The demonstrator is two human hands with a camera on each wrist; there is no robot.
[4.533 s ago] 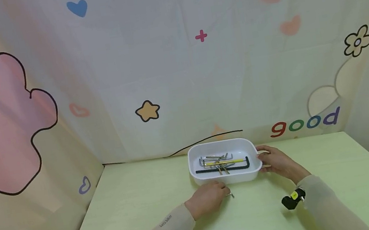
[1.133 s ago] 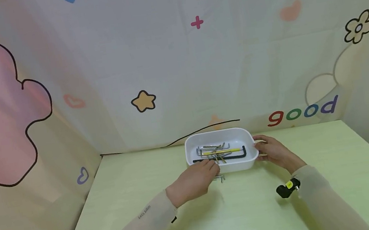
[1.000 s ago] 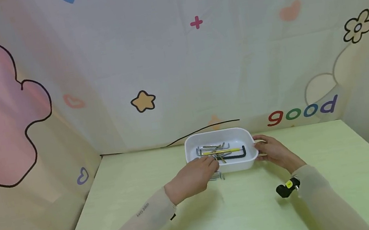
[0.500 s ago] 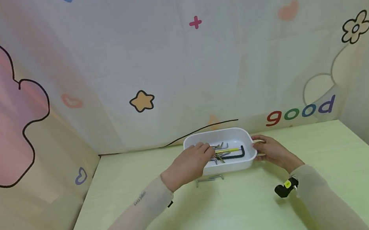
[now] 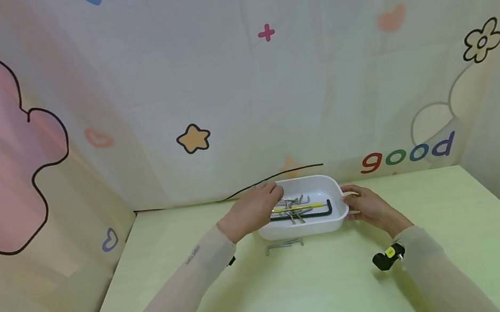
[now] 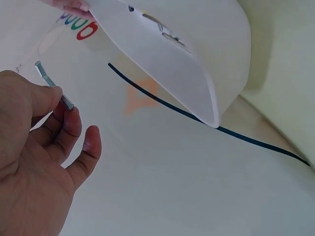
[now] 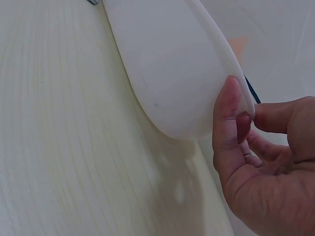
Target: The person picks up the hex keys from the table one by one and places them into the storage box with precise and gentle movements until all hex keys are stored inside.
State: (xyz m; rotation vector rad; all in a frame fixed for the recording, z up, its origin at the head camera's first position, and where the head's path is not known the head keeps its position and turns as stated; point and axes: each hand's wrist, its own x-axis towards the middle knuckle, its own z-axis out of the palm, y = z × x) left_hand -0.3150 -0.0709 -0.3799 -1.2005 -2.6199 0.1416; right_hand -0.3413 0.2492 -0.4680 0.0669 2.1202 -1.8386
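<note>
In the left wrist view, my left hand (image 6: 42, 167) pinches a small silver hex key (image 6: 50, 81) between thumb and fingers. The head view has this left hand (image 5: 252, 210) over the left end of a white plastic tray (image 5: 309, 228), and the key is hidden there. My right hand (image 5: 370, 209) grips the tray's right end; thumb and fingers clasp its rim in the right wrist view. Inside the tray lie a long black hex key (image 5: 309, 215), a yellow rod (image 5: 306, 206) and several small metal hex keys (image 5: 295, 217).
Two silver hex keys (image 5: 285, 245) lie end to end on the pale green table (image 5: 300, 294), just in front of the tray. A patterned cloth (image 5: 218, 74) hangs close behind the tray and along both sides.
My left hand has gone from in front of the tray, into it, then up over its left end. Two hex keys on the table have come into full view. The right hand keeps its grip.
</note>
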